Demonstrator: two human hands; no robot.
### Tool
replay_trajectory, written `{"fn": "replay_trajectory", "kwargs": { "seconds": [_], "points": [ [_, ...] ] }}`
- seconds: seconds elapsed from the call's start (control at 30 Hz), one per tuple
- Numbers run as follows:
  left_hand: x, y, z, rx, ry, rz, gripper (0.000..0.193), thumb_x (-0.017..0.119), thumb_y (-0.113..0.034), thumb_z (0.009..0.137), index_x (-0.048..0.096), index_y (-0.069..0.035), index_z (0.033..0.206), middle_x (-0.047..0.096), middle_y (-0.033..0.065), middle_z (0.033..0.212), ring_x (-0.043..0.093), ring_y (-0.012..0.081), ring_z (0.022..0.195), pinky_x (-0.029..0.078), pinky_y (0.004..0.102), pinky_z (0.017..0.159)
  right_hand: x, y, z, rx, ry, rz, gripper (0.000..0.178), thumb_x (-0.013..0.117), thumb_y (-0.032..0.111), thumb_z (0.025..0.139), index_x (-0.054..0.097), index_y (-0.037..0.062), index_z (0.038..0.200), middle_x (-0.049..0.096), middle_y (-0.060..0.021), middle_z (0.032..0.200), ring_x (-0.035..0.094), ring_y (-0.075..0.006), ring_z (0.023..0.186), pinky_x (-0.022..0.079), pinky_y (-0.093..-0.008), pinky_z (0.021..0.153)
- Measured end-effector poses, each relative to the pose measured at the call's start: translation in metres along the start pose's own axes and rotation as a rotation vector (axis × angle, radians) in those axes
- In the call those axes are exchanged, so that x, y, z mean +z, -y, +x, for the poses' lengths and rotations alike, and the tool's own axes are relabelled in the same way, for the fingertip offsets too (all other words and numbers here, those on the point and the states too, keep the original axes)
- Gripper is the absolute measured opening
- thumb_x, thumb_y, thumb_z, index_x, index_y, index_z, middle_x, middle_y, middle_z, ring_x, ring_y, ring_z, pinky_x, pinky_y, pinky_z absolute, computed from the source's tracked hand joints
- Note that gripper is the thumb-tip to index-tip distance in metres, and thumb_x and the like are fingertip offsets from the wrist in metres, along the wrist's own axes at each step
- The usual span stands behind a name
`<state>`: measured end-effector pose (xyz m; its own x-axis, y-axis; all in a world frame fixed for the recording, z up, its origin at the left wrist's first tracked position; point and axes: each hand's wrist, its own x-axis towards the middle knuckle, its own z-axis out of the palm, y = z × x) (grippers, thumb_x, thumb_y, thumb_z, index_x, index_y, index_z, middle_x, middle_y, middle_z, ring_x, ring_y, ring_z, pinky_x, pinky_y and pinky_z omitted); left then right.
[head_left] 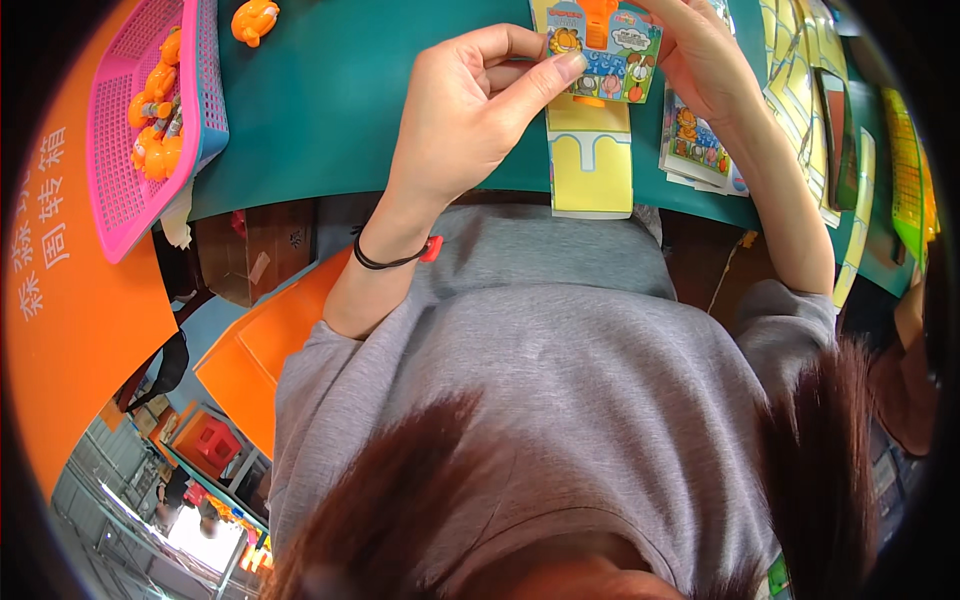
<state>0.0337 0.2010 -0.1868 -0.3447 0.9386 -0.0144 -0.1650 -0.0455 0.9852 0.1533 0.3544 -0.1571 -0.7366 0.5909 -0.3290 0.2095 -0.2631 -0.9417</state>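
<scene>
My left hand point(468, 110) pinches the left edge of a small printed cartoon card point(630, 68) between thumb and bent fingers. An orange plastic piece point(597, 28) sits at the card's upper middle, and a bit of orange shows below its lower edge. At the card's right side is my right hand point(703, 62), its fingers curled against the upper right corner; the frame's top edge partly cuts them off. Beneath the card lies a yellow strip point(592, 172) with a white cut-out shape, overhanging the table's near edge. A stack of printed cards point(695, 140) rests below my right wrist.
On the left, a pink and blue basket point(112, 205) holds several orange figures; another orange figure point(255, 21) lies on the green table point(310, 110). Yellow sheets point(797, 70) and a yellow-green basket point(905, 170) are at the right. A cardboard box point(255, 255) stands under the table.
</scene>
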Motion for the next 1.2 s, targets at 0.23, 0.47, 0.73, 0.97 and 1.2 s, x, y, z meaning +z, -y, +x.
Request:
{"fn": "replay_trajectory", "kwargs": {
  "seconds": [0.23,0.47,0.73,0.97,1.2],
  "points": [
    [-0.0015,-0.0031,0.0011,-0.054,0.027,0.038,0.020,0.067,-0.009,0.093,0.065,0.006,0.105,0.070,0.0105,0.101,0.067,0.0139,0.092,0.054,0.0274,0.088,-0.0004,-0.0071,0.0014,-0.045,0.073,0.185,0.051,0.069,0.043,0.091,0.065,-0.0003,0.118,0.069,-0.0033,0.104,0.063,-0.0047,0.084,0.049,-0.0163,0.069],
    [0.0022,0.0013,0.0008,0.007,-0.023,0.002,0.020,0.070,-0.008,0.090,0.066,0.009,0.100,0.073,0.0151,0.092,0.069,0.0128,0.084,0.055,0.0224,0.071,-0.0017,-0.0082,0.0020,-0.046,0.081,0.219,0.048,0.069,0.040,0.091,0.065,-0.0002,0.116,0.069,-0.0047,0.104,0.065,-0.0062,0.084,0.053,-0.0186,0.069],
    [0.0030,0.0008,0.0004,0.004,-0.041,0.058,0.018,0.070,-0.008,0.090,0.066,0.008,0.097,0.073,0.0146,0.090,0.070,0.0130,0.082,0.056,0.0227,0.070,-0.0019,-0.0087,0.0025,-0.038,0.086,0.239,0.047,0.069,0.040,0.091,0.065,-0.0002,0.116,0.069,-0.0051,0.104,0.066,-0.0069,0.083,0.054,-0.0196,0.069],
    [0.0034,0.0027,0.0010,0.034,-0.056,0.077,0.018,0.071,-0.009,0.089,0.066,0.008,0.095,0.073,0.0148,0.088,0.070,0.0135,0.081,0.056,0.0229,0.068,-0.0020,-0.0093,0.0024,-0.029,0.092,0.255,0.047,0.069,0.040,0.091,0.065,-0.0002,0.115,0.070,-0.0054,0.104,0.066,-0.0075,0.083,0.055,-0.0205,0.068],
    [0.0002,-0.0027,-0.0009,-0.044,-0.005,0.155,0.022,0.067,-0.008,0.093,0.063,0.010,0.106,0.070,0.0114,0.098,0.067,0.0125,0.091,0.053,0.0230,0.083,-0.0022,-0.0097,0.0032,-0.030,0.104,0.250,0.046,0.069,0.039,0.091,0.065,-0.0004,0.116,0.070,-0.0062,0.104,0.067,-0.0091,0.082,0.056,-0.0221,0.069]
  ]
}}
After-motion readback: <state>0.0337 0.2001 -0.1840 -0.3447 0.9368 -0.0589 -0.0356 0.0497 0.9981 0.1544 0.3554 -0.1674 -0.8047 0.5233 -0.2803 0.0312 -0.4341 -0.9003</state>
